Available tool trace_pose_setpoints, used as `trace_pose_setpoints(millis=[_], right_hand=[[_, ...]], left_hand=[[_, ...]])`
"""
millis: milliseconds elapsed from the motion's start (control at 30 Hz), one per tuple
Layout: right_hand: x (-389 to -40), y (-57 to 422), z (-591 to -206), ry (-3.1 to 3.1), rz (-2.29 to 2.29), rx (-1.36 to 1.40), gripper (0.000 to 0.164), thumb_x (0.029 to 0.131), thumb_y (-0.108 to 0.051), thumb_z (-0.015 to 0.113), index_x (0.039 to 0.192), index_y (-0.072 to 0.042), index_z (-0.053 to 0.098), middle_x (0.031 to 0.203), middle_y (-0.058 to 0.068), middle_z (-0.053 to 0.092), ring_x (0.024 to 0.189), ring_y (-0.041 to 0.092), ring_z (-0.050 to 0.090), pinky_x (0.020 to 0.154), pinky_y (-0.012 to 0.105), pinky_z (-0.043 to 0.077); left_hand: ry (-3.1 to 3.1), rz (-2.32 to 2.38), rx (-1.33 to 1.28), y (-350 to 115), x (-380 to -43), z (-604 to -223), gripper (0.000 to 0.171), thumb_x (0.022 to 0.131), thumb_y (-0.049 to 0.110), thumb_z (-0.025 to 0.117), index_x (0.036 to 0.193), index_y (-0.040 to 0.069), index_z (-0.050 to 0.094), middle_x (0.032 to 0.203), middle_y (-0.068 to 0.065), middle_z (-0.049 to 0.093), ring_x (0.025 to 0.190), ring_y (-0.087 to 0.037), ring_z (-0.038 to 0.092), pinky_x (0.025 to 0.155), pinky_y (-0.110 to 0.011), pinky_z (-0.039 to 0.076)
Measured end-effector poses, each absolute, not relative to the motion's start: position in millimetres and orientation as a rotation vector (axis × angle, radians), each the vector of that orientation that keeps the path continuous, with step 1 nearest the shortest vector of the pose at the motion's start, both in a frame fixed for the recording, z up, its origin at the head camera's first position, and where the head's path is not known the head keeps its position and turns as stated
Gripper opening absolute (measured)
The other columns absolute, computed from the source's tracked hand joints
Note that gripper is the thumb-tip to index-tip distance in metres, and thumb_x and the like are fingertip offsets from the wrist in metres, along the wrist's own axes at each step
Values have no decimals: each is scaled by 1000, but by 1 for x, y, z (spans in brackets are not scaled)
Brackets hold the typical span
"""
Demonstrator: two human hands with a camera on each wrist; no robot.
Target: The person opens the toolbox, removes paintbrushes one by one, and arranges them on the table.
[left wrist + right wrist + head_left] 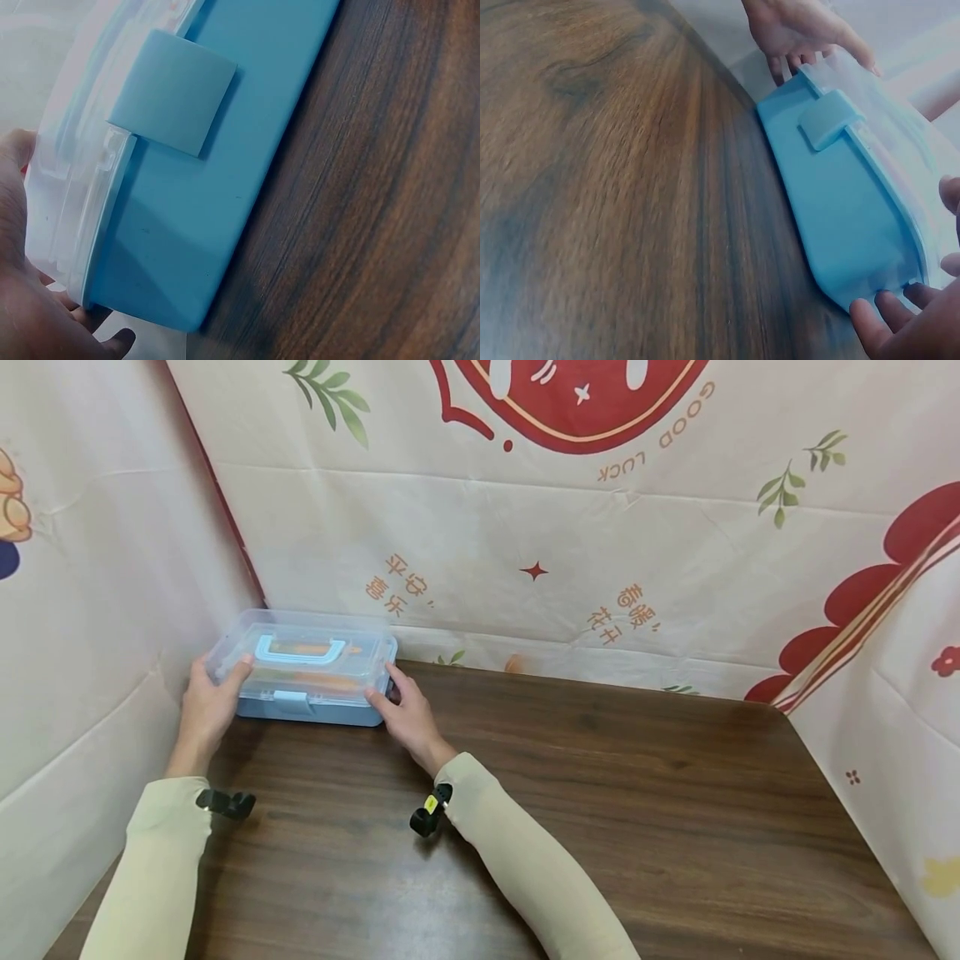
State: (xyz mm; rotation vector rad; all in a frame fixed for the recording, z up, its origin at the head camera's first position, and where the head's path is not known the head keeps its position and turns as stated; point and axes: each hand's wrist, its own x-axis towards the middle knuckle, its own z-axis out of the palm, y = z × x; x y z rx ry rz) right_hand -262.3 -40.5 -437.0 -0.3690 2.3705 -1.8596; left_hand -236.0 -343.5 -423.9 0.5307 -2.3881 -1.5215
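A blue plastic storage box [341, 714] with a clear lid [322, 625] sits at the far left corner of the table. Its light-blue carry handle [300, 657] lies flat on top, and a blue latch [292, 702] is on the front. Orange shapes show dimly through the lid. My left hand [206, 710] grips the box's left end, thumb on the lid's edge. At the opposite end, my right hand [411, 718] holds the corner, its thumb at the front of the lid. In the right wrist view, fingertips [870, 322] touch the lower end wall.
The box stands on a dark wood-grain table [600, 810]. A printed white cloth [487, 527] hangs behind it, and another cloth wall [90, 635] rises close by my left hand. Black wrist cameras [228, 804] are strapped over both sleeves.
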Motion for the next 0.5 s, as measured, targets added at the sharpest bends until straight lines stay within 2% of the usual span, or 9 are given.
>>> trace_pose_setpoints(millis=[133, 500], right_hand=[[-264, -41, -439, 2361, -1877, -311, 65, 111, -34, 68, 170, -19, 44, 163, 10, 50, 139, 26, 56, 114, 42, 49], [-260, -30, -445, 2345, -1915, -331, 63, 112, -35, 68, 169, -19, 46, 164, 11, 50, 139, 27, 56, 113, 40, 50]], left_hand=[[-2396, -1508, 527, -343, -235, -425, 99, 107, 65, 53, 176, 7, 13, 177, -28, 23, 155, -48, 29, 128, -65, 20], [-2387, -1520, 534, -336, -236, -427, 99, 106, 65, 56, 176, 7, 15, 175, -27, 28, 152, -45, 32, 126, -65, 24]])
